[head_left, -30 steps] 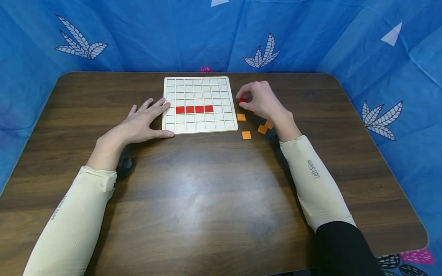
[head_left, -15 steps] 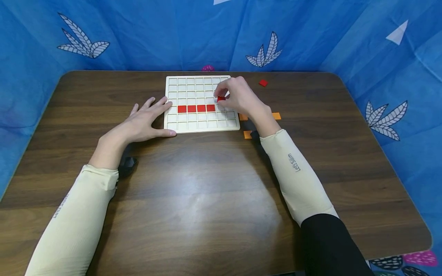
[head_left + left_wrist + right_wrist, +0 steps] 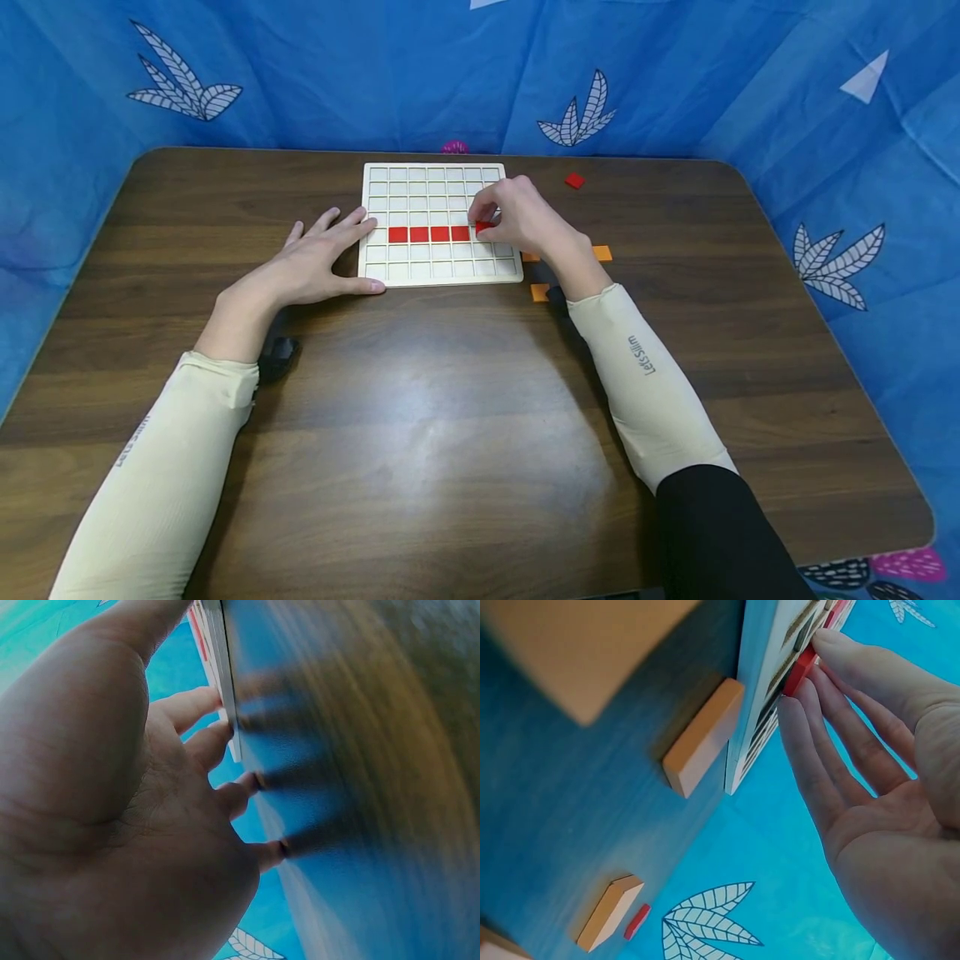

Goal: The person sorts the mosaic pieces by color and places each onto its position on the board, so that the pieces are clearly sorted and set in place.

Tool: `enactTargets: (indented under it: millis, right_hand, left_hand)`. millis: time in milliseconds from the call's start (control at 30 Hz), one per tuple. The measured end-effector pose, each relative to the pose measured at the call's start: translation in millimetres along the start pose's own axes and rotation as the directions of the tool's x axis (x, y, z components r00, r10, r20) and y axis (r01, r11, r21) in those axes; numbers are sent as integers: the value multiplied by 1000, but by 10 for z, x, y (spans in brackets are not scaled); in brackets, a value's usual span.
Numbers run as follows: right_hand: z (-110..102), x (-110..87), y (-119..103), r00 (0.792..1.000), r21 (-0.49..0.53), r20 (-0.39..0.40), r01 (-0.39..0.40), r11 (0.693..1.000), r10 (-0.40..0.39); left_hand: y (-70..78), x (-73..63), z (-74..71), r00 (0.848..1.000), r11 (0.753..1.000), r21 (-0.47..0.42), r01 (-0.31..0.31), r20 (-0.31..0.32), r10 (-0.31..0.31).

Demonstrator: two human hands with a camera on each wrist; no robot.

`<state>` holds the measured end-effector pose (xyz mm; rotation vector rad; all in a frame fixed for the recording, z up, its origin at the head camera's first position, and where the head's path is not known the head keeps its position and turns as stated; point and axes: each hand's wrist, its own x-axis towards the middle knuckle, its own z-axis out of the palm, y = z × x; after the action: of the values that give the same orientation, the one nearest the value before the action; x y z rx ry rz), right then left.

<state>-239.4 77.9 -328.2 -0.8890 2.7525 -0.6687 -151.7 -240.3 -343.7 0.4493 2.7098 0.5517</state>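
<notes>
A white grid board (image 3: 420, 268) lies flat on the table, with several red square tiles (image 3: 418, 234) side by side in one of its rows. My left hand (image 3: 300, 265) is spread at the board's left edge, thumb at the near corner and fingertips on the rim. In the left wrist view that hand's (image 3: 172, 787) fingers are straight. Over the right part of the same row, my right hand (image 3: 528, 218) pinches another red tile (image 3: 801, 671) between thumb and fingers. The tile is tilted in the right wrist view; whether it touches its cell is hidden.
Orange tiles (image 3: 540, 292) lie on the table right of the board, partly hidden by the right forearm in the head view. One loose red tile (image 3: 574, 181) lies beyond them. A blue patterned cloth (image 3: 337, 75) hangs behind the table.
My right hand has carried the red tile left from beside the board to over its row, then lowered it slightly. The far loose red tile has come into sight. My left hand stays at the board.
</notes>
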Motion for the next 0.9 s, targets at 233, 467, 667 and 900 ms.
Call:
enactTargets:
  millis: [233, 467, 667, 900]
  right_hand:
    - [-9, -21, -1, 1000, 27, 10, 1, 1000, -1]
    - [-1, 7, -19, 1000, 5, 17, 10, 1000, -10]
    - [-1, 32, -36, 1000, -17, 27, 11, 1000, -10]
    - [-35, 24, -4, 1000, -16, 24, 9, 1000, -8]
  left_hand:
    - [5, 3, -17, 1000, 1000, 3, 2, 9, -2]
    - [-18, 5, -15, 1000, 1000, 7, 13, 11, -13]
    - [-28, -10, -19, 1000, 1000, 4, 10, 7, -10]
    - [-25, -9, -11, 1000, 1000, 2, 6, 7, -6]
